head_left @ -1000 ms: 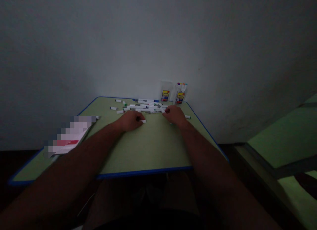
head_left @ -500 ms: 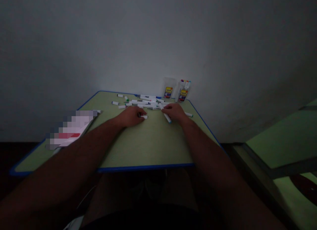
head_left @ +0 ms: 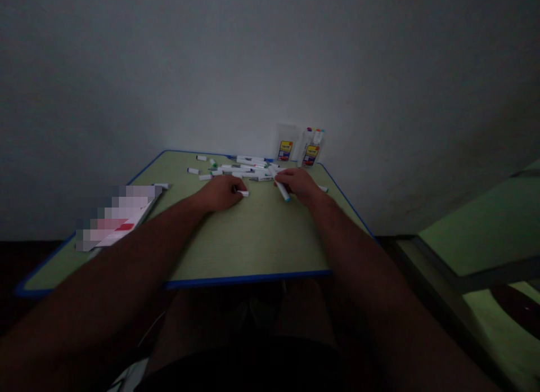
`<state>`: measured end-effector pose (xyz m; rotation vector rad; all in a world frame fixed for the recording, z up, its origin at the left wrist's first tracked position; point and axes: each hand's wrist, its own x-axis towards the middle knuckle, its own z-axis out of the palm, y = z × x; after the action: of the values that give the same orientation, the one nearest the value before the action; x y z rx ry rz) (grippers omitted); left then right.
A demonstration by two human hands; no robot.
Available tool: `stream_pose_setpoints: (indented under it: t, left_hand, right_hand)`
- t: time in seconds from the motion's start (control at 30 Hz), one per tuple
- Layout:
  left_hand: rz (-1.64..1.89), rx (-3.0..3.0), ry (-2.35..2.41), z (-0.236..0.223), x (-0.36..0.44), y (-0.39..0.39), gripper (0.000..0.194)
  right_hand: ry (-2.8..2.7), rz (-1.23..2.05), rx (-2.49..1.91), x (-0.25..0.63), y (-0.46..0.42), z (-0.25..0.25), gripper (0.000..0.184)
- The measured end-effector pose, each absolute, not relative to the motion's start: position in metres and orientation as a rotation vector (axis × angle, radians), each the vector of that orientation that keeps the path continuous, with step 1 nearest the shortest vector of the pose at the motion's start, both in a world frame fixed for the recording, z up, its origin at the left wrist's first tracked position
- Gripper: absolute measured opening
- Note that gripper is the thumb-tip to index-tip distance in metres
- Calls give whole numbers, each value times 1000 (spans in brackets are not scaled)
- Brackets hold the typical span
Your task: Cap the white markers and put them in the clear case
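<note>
The right hand (head_left: pixel 296 183) holds a slim, white, blue-ended marker (head_left: pixel 282 190).

A light-green table (head_left: pixel 253 243) with a blue rim carries everything. At twelve o'clock white markers (head_left: pixel 238 169) lie in a loose, overlapping heap, some with dark tips bared. Short marker caps (head_left: pixel 193 170) are scattered at eleven. Two clear plastic marker cases (head_left: pixel 284 151) stand side by side at one; a green-ended marker (head_left: pixel 323 188), partly hidden, lies at two. A flat white-and-red packet (head_left: pixel 124 226), largely pixelated, lies at nine.
</note>
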<state>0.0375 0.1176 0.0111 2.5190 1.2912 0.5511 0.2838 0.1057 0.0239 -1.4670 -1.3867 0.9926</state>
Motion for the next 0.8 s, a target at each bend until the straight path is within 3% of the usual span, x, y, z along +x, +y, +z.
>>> stream_pose_setpoints:
  t: [0.37, 0.8]
  left_hand:
    - [901, 2133, 1332, 17, 41, 113, 24]
    - [1047, 1819, 1283, 23, 45, 108, 19]
  right_hand:
    - [-1272, 1097, -1413, 279, 99, 32, 7]
    - [-1202, 1199, -1342, 281, 100, 30, 12]
